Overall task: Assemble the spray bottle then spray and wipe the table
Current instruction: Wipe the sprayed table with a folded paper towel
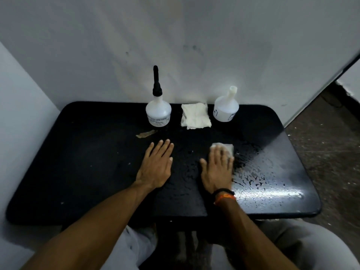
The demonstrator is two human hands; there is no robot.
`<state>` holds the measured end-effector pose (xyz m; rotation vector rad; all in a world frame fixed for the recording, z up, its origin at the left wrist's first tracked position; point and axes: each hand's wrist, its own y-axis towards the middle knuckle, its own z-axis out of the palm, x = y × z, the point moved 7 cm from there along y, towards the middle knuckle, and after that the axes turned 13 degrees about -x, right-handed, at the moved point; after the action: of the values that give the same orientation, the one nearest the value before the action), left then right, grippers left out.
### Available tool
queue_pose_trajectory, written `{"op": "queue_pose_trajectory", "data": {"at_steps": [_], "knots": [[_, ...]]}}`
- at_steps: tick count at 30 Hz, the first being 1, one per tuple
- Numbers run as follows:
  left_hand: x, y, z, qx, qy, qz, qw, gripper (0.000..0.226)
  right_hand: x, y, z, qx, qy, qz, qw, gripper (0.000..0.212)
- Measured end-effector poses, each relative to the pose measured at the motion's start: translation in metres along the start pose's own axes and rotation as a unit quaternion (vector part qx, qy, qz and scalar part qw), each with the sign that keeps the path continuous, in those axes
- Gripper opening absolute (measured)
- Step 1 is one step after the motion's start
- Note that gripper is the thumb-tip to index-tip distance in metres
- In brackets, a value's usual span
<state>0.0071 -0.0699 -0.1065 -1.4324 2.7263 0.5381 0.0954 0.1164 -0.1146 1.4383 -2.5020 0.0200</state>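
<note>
On the black table (pixel 87 162) my right hand (pixel 218 168) lies flat with straight fingers, pressing a white tissue (pixel 228 148) onto the wet surface. Droplets and streaks of liquid (pixel 253 172) cover the table's right half. My left hand (pixel 155 164) rests flat on the table to the left, fingers straight, holding nothing. At the back stands a white spray bottle (pixel 158 112) with a black nozzle on top. A second white bottle (pixel 226 110) with an open neck stands to its right.
A folded stack of white tissues (pixel 195 115) lies between the two bottles. A small brown scrap (pixel 146 134) sits in front of the left bottle. White walls close in behind and at left. The floor (pixel 331 143) drops off to the right.
</note>
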Motion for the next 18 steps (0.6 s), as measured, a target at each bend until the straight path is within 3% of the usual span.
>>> {"op": "queue_pose_trajectory", "data": {"at_steps": [4,6,8,14,18], "knots": [[0.000,-0.001,-0.002,-0.009,-0.003,0.002,1.000,0.054,0.064,-0.067,0.005,0.002,0.055,-0.163,0.985,0.060],[0.000,-0.001,-0.002,-0.010,-0.002,0.001,1.000,0.054,0.063,-0.097,0.001,-0.002,0.069,-0.192,0.979,0.057],[0.000,-0.001,-0.001,-0.011,-0.003,-0.001,1.000,0.057,0.039,-0.102,-0.003,-0.016,0.052,-0.164,0.985,0.057],[0.000,-0.001,0.001,-0.003,-0.008,0.001,1.000,0.054,-0.045,-0.015,-0.012,-0.021,-0.002,0.046,0.999,0.062],[0.002,-0.001,0.003,-0.005,-0.006,-0.001,1.000,0.055,-0.017,0.052,-0.005,-0.006,0.013,0.041,0.999,0.062]]}}
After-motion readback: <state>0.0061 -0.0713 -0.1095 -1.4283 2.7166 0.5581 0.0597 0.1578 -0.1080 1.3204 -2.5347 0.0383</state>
